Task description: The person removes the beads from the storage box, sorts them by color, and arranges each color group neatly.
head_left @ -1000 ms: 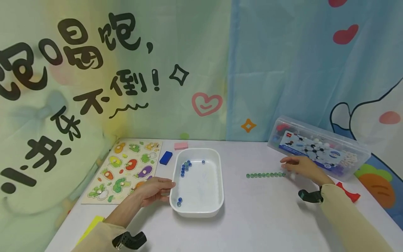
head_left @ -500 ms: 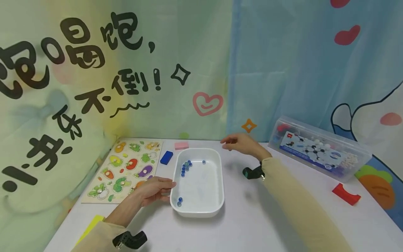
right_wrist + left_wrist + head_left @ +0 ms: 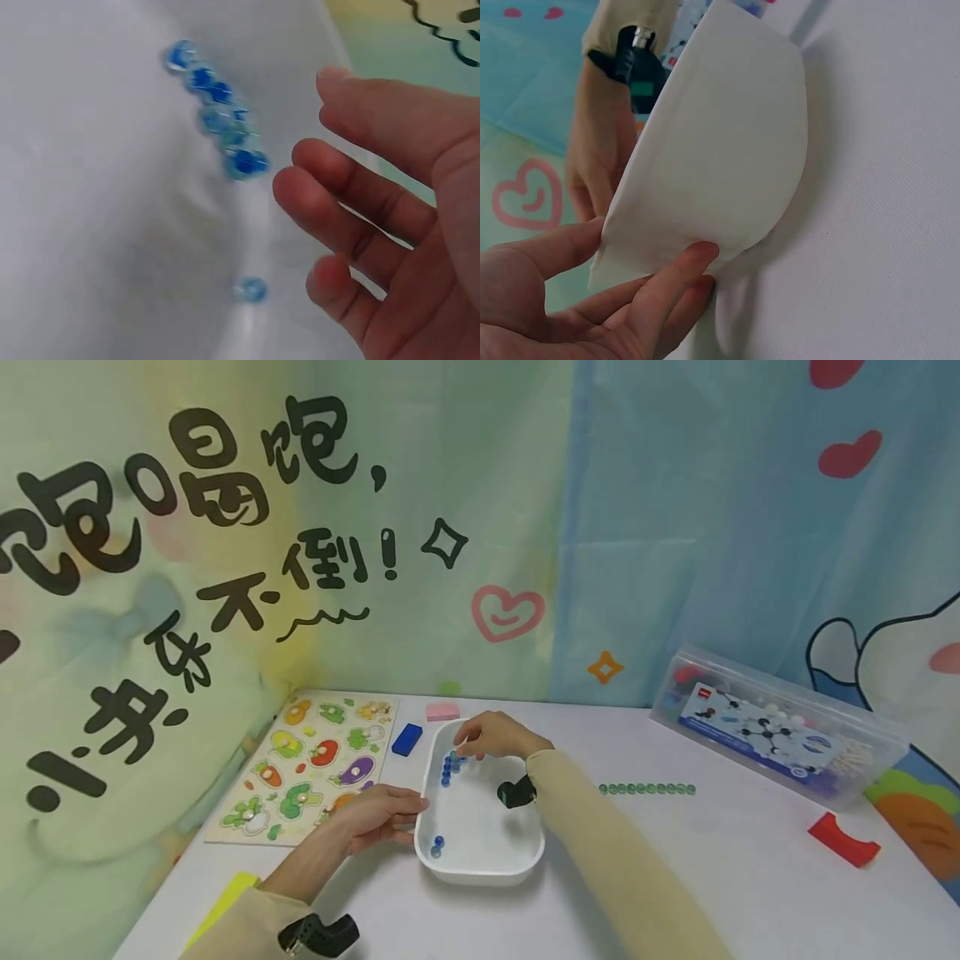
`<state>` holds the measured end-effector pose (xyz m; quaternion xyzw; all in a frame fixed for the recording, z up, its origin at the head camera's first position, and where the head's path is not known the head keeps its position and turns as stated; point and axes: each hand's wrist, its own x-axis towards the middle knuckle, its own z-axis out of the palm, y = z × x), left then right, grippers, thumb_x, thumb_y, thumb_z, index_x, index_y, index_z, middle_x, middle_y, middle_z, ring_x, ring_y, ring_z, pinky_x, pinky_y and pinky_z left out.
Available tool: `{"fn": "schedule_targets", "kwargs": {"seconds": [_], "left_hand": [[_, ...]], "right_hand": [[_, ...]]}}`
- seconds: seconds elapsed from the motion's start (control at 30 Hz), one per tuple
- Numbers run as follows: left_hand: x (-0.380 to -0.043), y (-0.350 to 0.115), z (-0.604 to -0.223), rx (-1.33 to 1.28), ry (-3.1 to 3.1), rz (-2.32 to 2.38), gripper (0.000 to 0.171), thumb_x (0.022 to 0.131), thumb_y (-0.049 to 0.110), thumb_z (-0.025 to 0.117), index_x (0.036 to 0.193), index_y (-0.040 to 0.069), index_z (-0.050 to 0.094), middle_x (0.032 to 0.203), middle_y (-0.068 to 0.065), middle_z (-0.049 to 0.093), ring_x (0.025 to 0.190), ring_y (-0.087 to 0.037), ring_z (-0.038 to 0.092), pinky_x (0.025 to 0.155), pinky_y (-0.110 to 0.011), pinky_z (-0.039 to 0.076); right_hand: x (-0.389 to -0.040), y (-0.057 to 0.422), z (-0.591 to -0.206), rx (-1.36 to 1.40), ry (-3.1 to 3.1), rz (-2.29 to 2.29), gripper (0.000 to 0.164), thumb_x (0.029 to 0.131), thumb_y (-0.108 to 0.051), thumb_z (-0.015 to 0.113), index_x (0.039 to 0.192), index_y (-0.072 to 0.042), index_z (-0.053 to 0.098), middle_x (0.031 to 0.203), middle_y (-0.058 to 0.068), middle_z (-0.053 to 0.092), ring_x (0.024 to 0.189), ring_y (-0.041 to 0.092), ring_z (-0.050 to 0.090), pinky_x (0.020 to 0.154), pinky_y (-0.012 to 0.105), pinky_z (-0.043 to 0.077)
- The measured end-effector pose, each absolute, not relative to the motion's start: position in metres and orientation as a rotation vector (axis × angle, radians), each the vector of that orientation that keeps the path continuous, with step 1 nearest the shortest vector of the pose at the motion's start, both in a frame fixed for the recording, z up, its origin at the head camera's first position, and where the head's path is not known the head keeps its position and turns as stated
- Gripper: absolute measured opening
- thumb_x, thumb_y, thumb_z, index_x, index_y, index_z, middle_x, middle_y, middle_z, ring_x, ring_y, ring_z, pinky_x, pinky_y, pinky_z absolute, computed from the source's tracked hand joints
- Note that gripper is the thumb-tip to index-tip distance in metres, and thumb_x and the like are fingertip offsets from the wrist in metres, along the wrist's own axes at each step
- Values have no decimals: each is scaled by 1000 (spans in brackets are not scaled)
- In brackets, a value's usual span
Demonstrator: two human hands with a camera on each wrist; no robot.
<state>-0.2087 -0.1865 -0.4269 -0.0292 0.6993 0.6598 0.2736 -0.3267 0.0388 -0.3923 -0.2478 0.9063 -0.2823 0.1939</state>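
Observation:
My left hand (image 3: 382, 817) grips the left wall of a white plastic tray (image 3: 491, 839). In the left wrist view its fingers (image 3: 664, 289) lie against the tray's outer side, at the rim and low down. Over the far part of the tray is my right hand (image 3: 495, 735), nothing between its loosely bent fingers. Those fingertips are close beside a cluster of blue glass marbles (image 3: 217, 91) in the right wrist view, with a lone marble (image 3: 253, 289) apart from them. Two more marbles (image 3: 438, 843) lie in the tray's near left corner.
Right of the tray runs a row of green glass marbles (image 3: 647, 789). A clear box (image 3: 780, 727) and a red block (image 3: 843, 840) stand at the right. Leftward are a vegetable puzzle board (image 3: 300, 768), a blue block (image 3: 407, 740) and a pink block (image 3: 442, 712).
My right hand has swept left from the right end of the green marble row to above the tray. The left hand keeps its hold on the tray wall. The head view shifted slightly.

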Motion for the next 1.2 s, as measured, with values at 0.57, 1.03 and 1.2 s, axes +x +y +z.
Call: {"fn": "schedule_targets", "kwargs": {"seconds": [0.57,1.03,1.2], "left_hand": [[-210,-186,-432,-87,1876,1778,52,93,21,65,133,-9,50,117,-18,67,95,-18,69,81,-32,61],[-210,-187,-431,-81,1894,1784,51,94,21,64,131,-11,51,118,-20,67,101,-23,69,79,-32,61],[-209,-187,-431,-64,1884,1787,51,94,21,63,132,-11,50,121,-22,65,103,-25,69,80,-32,61]], "right_hand": [[-328,11,-415,-593,2672,-593,28,87,-16,72,115,-16,71,81,0,67,64,8,55,56,16,44],[-329,14,-424,-616,2721,-546,10,81,-14,77,90,-19,75,81,-5,65,73,10,50,60,17,39],[-329,14,-428,-612,2732,-553,16,78,-17,80,93,-21,75,82,-5,65,74,10,52,62,18,41]]}}
